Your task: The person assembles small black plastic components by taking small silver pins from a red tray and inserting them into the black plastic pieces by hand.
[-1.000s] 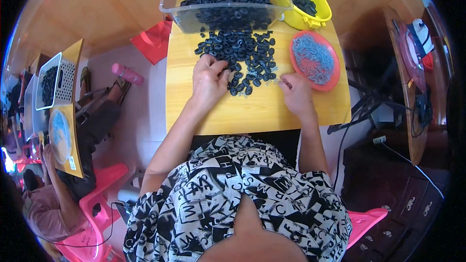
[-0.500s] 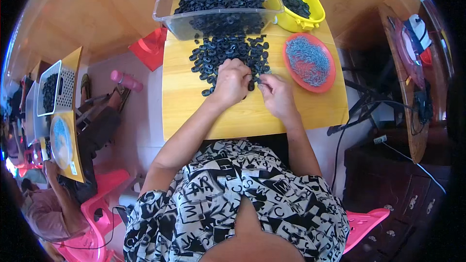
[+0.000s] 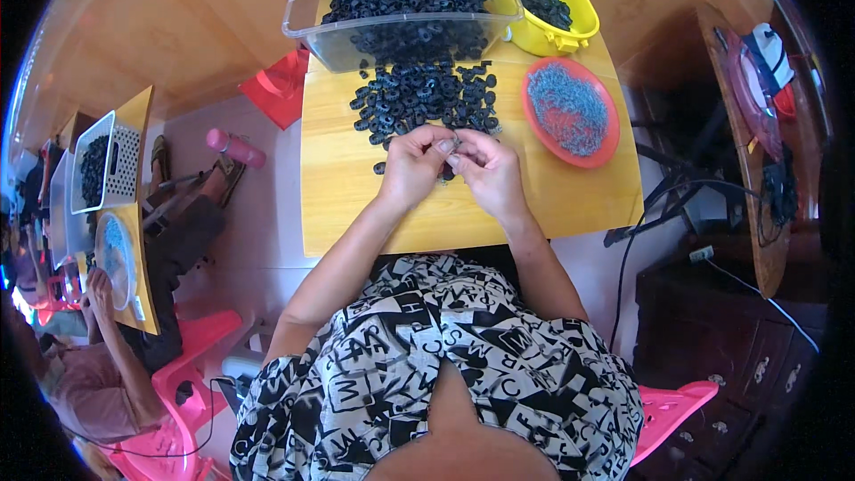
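Over the near edge of a pile of small black plastic parts [image 3: 419, 93], my two hands meet fingertip to fingertip. My left hand [image 3: 415, 160] pinches a small dark part [image 3: 454, 141], mostly covered by the fingers. On its other side my right hand [image 3: 488, 171] closes thumb and fingertips against the same spot; whether it also grips a tiny metal piece I cannot make out. To the right, a red oval plate [image 3: 611, 135] carries a heap of small silvery metal pieces [image 3: 566, 105]. The black parts lie loose on the yellow wooden table [image 3: 356, 223].
A clear plastic bin [image 3: 312, 36] full of black parts stands at the table's back, beside a yellow basket [image 3: 570, 0] with more. At left, another person's hand [image 3: 100, 292] works by a plate [image 3: 114, 258]. A pink bottle [image 3: 236, 148] lies on the floor.
My right hand has moved left and met my left hand, which has turned so that both sets of fingertips come together. The other person's hand at left has risen slightly.
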`<state>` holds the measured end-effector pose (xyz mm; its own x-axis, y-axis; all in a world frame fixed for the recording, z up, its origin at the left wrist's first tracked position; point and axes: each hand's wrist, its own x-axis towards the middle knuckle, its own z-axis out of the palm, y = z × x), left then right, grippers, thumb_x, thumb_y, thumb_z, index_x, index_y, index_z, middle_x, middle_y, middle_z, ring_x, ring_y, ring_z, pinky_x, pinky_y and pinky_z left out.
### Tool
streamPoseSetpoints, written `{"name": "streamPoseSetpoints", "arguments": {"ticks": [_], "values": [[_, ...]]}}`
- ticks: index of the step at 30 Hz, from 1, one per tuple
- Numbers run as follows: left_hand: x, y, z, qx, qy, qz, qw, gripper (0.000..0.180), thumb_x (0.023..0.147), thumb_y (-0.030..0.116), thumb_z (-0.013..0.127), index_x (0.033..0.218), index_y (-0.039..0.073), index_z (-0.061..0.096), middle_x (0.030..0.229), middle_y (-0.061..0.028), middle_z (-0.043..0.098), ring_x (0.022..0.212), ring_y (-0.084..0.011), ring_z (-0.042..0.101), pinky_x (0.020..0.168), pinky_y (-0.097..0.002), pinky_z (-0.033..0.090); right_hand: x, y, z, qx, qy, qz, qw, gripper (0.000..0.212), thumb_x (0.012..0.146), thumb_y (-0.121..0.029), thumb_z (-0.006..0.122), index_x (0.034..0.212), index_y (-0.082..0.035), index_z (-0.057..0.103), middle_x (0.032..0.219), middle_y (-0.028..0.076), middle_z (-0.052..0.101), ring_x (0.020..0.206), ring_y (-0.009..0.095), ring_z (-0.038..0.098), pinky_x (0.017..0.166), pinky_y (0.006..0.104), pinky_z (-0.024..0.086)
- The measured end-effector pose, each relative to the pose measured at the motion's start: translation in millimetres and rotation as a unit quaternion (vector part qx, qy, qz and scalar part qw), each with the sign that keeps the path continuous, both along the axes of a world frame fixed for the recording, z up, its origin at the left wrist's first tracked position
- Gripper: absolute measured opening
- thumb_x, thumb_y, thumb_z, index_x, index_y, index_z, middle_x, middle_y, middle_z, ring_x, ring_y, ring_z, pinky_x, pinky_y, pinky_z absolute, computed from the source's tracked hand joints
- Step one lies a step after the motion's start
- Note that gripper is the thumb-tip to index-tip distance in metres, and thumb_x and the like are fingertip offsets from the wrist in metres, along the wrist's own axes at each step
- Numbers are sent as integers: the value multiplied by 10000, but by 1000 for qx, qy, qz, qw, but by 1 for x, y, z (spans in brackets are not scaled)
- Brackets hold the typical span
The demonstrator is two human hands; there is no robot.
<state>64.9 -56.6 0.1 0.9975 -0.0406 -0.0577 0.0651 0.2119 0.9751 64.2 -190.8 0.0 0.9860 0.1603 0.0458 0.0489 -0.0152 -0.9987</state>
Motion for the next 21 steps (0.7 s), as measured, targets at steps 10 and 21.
{"name": "streamPoseSetpoints", "arguments": {"ticks": [10,21], "values": [[-26,-14,4,317,-188,-73,927,125,821,-18,583,946,-22,574,742,-170,616,634,-221,613,582,-297,478,-29,-31,-8,-60,34,-13,998,170,787,35,614,957,40,621,814,83,665,701,91,599,621,230,473],[3,19,2,492,-304,125,806,256,686,30,668,935,-13,622,826,-169,570,787,-328,545,720,-407,444,-27,-54,-2,-322,-123,-101,933,197,731,0,614,926,31,604,792,188,603,702,329,600,641,374,476]]}}
